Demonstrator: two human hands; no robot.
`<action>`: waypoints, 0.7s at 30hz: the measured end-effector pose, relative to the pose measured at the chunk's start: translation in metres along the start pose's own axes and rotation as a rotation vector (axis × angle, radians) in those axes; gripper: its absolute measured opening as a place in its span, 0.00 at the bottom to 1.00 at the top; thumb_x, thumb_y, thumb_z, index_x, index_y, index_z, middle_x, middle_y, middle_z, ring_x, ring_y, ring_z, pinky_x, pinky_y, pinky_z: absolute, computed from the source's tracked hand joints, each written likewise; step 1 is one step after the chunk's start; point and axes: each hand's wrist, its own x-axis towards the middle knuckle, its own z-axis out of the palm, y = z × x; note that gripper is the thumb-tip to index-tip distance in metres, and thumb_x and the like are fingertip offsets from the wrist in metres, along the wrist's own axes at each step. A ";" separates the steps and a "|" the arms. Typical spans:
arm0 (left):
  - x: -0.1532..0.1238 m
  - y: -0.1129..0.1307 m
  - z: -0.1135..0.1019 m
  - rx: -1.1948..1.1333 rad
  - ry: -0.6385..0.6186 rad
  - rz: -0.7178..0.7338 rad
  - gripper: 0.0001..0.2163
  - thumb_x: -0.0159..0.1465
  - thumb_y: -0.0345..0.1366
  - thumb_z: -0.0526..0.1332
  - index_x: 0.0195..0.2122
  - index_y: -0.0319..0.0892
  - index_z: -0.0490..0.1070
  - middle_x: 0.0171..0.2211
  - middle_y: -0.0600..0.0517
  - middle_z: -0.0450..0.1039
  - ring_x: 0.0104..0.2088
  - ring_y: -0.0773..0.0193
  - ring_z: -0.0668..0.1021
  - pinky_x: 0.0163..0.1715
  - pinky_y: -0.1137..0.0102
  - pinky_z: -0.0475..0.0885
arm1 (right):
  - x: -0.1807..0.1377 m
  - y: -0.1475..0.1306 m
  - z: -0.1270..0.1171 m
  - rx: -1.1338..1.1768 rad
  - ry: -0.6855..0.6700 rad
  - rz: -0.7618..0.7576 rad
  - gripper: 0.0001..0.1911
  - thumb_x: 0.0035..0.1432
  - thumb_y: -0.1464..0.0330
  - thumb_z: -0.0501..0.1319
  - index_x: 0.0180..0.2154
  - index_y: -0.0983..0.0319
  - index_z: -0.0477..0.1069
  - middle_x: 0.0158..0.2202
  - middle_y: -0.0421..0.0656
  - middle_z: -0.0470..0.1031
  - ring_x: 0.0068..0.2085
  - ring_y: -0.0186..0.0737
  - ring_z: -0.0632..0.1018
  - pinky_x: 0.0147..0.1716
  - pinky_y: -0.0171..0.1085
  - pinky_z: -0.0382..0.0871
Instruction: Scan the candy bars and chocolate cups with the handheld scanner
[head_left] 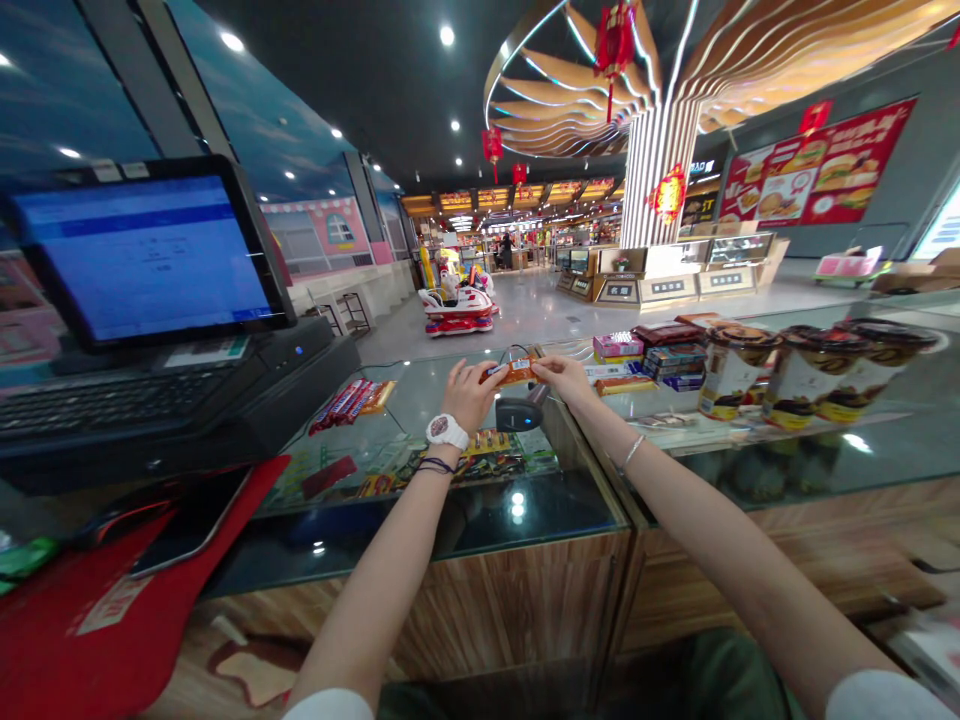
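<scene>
Both hands hold one small orange snack bar [511, 372] above a glass counter [420, 400]. My left hand [469, 392], with a white watch on the wrist, pinches its left end. My right hand [562, 376], with a thin bracelet on the wrist, pinches its right end. Just below the bar sits a dark barcode scanner [522, 410] on the glass.
A till screen [146, 255] and keyboard [112, 400] stand at the left, with a phone [191, 525] on a red mat [112, 600]. Red candy bars [349, 402], stacked snack boxes [660, 355] and three cups [810, 375] lie on the counter. Beyond is a mall hall.
</scene>
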 end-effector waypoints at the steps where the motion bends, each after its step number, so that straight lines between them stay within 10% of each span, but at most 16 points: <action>1: 0.000 -0.001 0.001 -0.001 0.000 -0.003 0.20 0.65 0.32 0.60 0.58 0.53 0.70 0.55 0.49 0.74 0.51 0.57 0.76 0.64 0.52 0.59 | 0.001 0.000 -0.001 -0.007 -0.021 -0.016 0.20 0.42 0.52 0.70 0.30 0.60 0.77 0.29 0.41 0.80 0.32 0.40 0.79 0.38 0.41 0.74; 7: -0.002 -0.008 0.002 -0.016 0.001 -0.021 0.19 0.65 0.31 0.59 0.57 0.52 0.71 0.55 0.49 0.75 0.52 0.57 0.76 0.65 0.49 0.57 | 0.009 0.005 -0.018 -0.226 -0.162 -0.128 0.16 0.58 0.62 0.60 0.47 0.58 0.75 0.41 0.44 0.82 0.43 0.43 0.81 0.46 0.46 0.75; 13: -0.005 -0.016 0.003 -0.020 -0.009 -0.058 0.20 0.65 0.30 0.57 0.57 0.51 0.70 0.54 0.49 0.75 0.52 0.55 0.75 0.65 0.47 0.56 | 0.007 0.016 -0.033 -0.763 -0.439 -0.327 0.34 0.47 0.82 0.57 0.56 0.59 0.71 0.57 0.47 0.75 0.58 0.47 0.75 0.61 0.51 0.65; 21: -0.007 -0.021 0.008 -0.050 -0.028 -0.108 0.19 0.64 0.31 0.58 0.56 0.51 0.71 0.54 0.48 0.75 0.52 0.55 0.75 0.65 0.48 0.56 | 0.004 0.029 -0.030 -0.836 -0.711 -0.377 0.45 0.42 0.84 0.56 0.64 0.58 0.63 0.64 0.47 0.66 0.65 0.48 0.67 0.66 0.51 0.58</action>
